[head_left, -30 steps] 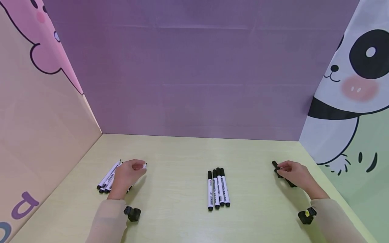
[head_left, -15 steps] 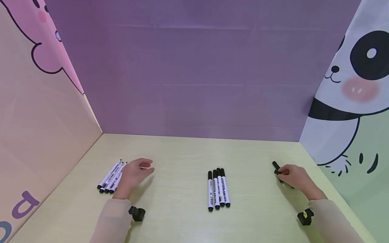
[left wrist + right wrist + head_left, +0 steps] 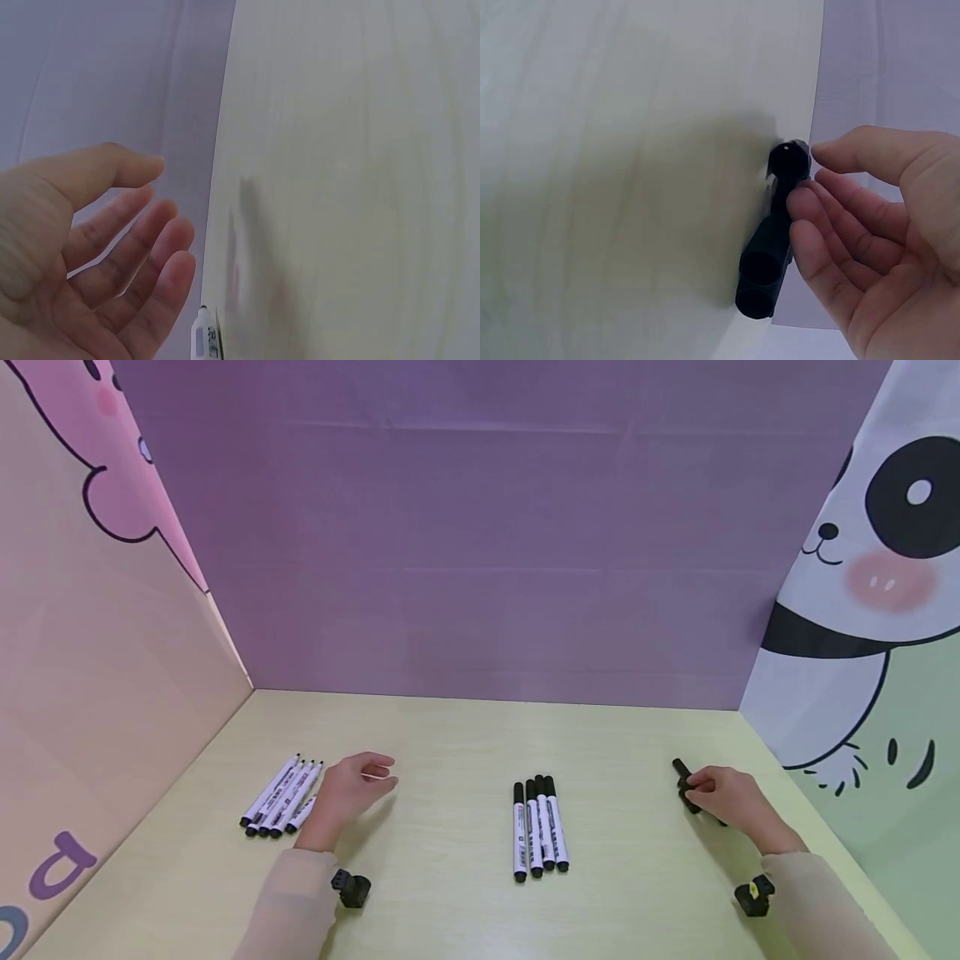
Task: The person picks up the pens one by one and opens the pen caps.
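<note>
My left hand (image 3: 352,793) is off the table with fingers loosely bent and nothing in it. Left of it, several uncapped whiteboard markers (image 3: 279,793) lie side by side, the nearest partly hidden by the wrist. One pen tip (image 3: 204,330) shows at the bottom of the left wrist view. At the right, my right hand (image 3: 733,797) is among several black marker caps (image 3: 681,767). In the right wrist view, thumb and fingertips close in on one cap (image 3: 789,161), seemingly pinching it. Two other caps (image 3: 761,266) lie with their round ends towards that camera.
Several capped markers (image 3: 546,822) lie in a row mid-table, caps away from me. A purple wall (image 3: 480,543) closes the back of the pale wooden table (image 3: 450,902). Side panels carry a pink cartoon at left and a panda (image 3: 892,577) at right.
My left hand has let go of an uncapped marker beside the others and moved right. The right hand shifted slightly downward at the caps, then stayed still.
</note>
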`<state>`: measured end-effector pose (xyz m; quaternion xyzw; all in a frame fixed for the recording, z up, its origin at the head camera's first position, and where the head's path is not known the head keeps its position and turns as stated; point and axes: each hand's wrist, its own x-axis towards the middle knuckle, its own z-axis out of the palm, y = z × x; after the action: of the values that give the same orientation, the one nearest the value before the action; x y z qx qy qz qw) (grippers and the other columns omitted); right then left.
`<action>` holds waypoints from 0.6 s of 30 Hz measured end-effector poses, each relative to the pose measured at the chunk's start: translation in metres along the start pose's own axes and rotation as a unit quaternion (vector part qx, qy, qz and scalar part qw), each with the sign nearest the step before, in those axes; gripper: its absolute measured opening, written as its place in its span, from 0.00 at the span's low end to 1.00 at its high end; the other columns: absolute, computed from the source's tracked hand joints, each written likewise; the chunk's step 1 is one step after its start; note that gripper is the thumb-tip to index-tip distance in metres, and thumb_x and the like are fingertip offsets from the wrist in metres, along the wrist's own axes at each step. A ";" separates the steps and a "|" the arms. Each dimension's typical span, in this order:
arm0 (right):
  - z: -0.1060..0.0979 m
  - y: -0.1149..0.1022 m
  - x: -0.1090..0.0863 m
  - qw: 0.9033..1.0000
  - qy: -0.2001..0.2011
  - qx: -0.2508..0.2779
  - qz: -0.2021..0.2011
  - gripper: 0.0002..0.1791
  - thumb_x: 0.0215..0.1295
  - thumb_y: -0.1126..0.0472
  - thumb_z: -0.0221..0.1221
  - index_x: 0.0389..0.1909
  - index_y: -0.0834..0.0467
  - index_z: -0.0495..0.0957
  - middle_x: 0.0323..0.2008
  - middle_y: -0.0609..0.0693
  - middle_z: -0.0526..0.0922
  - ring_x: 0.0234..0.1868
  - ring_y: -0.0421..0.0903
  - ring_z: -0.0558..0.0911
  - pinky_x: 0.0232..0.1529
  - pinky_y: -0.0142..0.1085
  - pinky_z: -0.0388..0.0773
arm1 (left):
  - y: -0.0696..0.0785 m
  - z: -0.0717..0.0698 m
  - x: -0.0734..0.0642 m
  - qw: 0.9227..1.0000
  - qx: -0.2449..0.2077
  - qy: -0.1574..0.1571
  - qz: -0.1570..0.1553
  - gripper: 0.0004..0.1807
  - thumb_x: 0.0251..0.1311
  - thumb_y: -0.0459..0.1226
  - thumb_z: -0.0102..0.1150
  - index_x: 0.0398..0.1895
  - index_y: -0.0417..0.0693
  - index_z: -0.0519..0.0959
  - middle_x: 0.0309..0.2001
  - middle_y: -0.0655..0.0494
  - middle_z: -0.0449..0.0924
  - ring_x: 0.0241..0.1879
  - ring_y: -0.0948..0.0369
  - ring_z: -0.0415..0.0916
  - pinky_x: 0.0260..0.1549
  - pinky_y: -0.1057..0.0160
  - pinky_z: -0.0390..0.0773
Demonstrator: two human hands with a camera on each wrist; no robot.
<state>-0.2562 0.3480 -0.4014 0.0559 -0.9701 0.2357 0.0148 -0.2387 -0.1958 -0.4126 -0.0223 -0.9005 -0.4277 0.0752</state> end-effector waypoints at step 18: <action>-0.001 -0.011 0.000 1.000 0.012 0.022 -0.015 0.14 0.67 0.61 0.62 0.46 0.67 0.81 0.36 0.54 0.85 0.37 0.52 0.82 0.38 0.45 0.77 | 0.024 0.030 0.007 0.999 0.003 -0.037 0.002 0.16 0.60 0.37 0.68 0.50 0.43 0.84 0.39 0.54 0.85 0.40 0.56 0.81 0.38 0.56 0.79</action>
<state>-0.2551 0.3382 -0.3956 0.0677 -0.9635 0.2576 0.0287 -0.2464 -0.1578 -0.4119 -0.0392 -0.9039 -0.4237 0.0428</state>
